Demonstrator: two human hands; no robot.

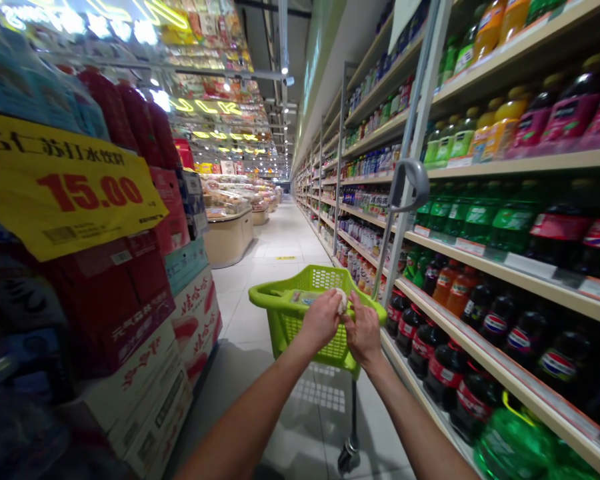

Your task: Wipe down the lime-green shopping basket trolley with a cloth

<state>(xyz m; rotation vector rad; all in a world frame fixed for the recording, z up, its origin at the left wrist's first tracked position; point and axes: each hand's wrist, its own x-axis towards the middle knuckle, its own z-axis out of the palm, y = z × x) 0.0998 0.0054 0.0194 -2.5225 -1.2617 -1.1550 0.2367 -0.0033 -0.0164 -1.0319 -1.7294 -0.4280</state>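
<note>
Left hand [321, 321] closed round a white wad [341, 301], right hand [365, 333] bent-fingered just beside it, can't tell if pinching! The wad's over the green cart [283, 328]; bottles [510, 223] right, boxes [195, 310] left.

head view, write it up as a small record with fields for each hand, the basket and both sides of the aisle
left hand: closed on a small white item, too small to identify
right hand: fingers beside that item; contact unclear
basket: green wheeled shopping basket, both hands at its near side
left side: stacked drink cartons, yellow price sign reading 15.00
right side: shelves of soft drinks, including Pepsi bottles and green Sprite-type bottles
</note>
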